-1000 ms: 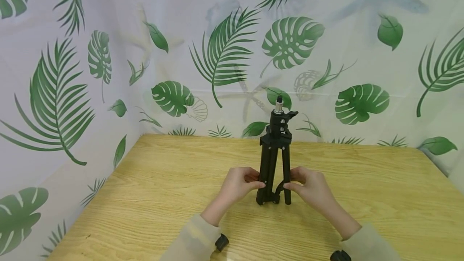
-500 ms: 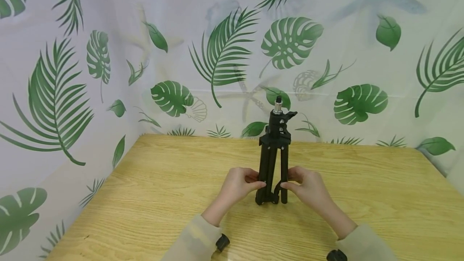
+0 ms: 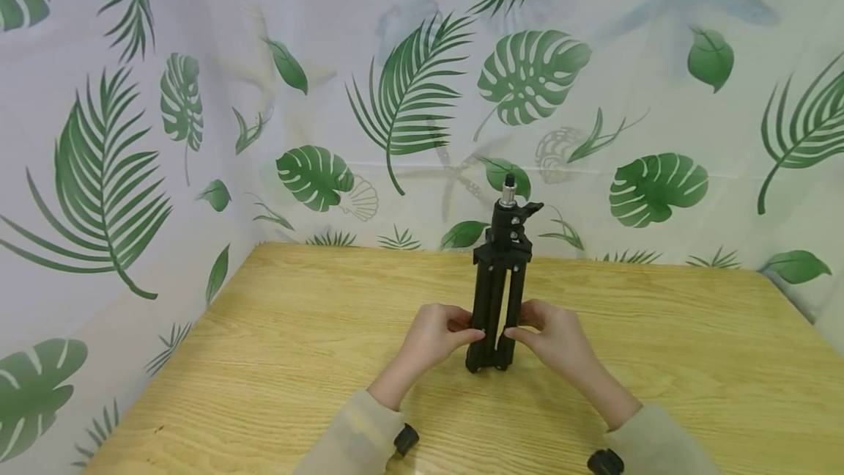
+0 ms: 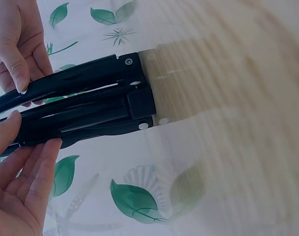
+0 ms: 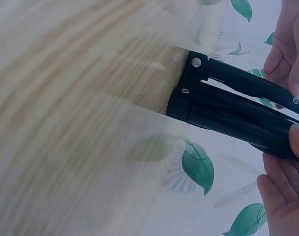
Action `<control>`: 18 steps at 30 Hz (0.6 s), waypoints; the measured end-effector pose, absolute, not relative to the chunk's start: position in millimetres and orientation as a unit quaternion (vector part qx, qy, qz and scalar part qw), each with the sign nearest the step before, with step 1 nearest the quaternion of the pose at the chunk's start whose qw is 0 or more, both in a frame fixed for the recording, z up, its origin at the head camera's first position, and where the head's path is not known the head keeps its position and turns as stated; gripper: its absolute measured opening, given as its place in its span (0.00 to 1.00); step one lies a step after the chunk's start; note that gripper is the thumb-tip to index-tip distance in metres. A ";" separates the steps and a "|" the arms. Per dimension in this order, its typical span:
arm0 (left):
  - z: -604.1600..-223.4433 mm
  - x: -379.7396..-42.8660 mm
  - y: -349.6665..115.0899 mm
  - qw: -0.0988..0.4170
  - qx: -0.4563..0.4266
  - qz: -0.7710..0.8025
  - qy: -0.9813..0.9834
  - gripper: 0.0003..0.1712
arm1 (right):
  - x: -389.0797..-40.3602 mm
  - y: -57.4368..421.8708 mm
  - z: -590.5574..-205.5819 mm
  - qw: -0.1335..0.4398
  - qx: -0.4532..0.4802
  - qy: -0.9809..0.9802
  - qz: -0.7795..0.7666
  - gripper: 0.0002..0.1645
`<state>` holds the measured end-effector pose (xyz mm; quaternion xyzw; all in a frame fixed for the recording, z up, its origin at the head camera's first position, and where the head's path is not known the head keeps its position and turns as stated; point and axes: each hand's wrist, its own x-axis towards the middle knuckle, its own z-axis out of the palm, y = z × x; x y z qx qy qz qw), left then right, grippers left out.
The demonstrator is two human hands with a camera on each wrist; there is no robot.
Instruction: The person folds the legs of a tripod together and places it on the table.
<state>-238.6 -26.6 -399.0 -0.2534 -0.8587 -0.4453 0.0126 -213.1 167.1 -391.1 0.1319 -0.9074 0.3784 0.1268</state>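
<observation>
A black tripod (image 3: 501, 240) stands upright on the wooden table, its legs folded nearly together, a silver and black stud on top and a small lever at the upper right. My left hand (image 3: 431, 332) pinches the left leg low down between thumb and fingers. On the other side, my right hand (image 3: 554, 332) grips the right leg at about the same height. A narrow gap shows between the legs. In the left wrist view, my left fingers (image 4: 39, 182) lie along the tripod legs (image 4: 80, 110); the right wrist view has my right fingers (image 5: 282, 182) against a leg.
The wooden table (image 3: 297, 358) spreads out on both sides of the tripod. Behind and to the left hangs a white cloth (image 3: 422, 233) printed with green leaves. Black wrist-worn pieces sit by both sleeves (image 3: 363, 431).
My right hand has moved left, pressing the right leg inward, so the gap between the legs is narrower. The left hand stays at its leg.
</observation>
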 end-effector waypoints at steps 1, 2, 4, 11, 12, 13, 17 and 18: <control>-399.0 -238.7 -26.4 0.011 -0.253 -0.445 -0.859 0.13 | -213.6 166.5 -391.3 0.127 0.132 -0.907 0.380 0.12; -398.9 -238.8 -26.2 0.010 -0.252 -0.444 -0.860 0.13 | -214.0 166.1 -391.7 0.127 0.133 -0.906 0.381 0.12; -398.9 -239.2 -26.0 0.009 -0.253 -0.443 -0.860 0.12 | -214.6 165.3 -392.4 0.127 0.134 -0.906 0.381 0.12; -396.7 -239.6 -25.3 0.012 -0.261 -0.434 -0.862 0.11 | -214.5 163.7 -391.1 0.128 0.133 -0.907 0.379 0.12; -396.8 -240.1 -25.1 0.014 -0.264 -0.431 -0.863 0.11 | -214.3 163.5 -390.8 0.128 0.132 -0.907 0.378 0.12; -396.9 -240.5 -24.9 0.015 -0.268 -0.428 -0.863 0.11 | -214.2 163.3 -390.6 0.128 0.130 -0.908 0.377 0.12; -396.9 -242.3 -24.2 0.016 -0.275 -0.419 -0.865 0.11 | -213.9 162.7 -389.4 0.128 0.126 -0.910 0.374 0.11; -396.8 -242.6 -24.0 0.015 -0.276 -0.418 -0.866 0.11 | -213.8 162.8 -389.1 0.127 0.126 -0.910 0.374 0.11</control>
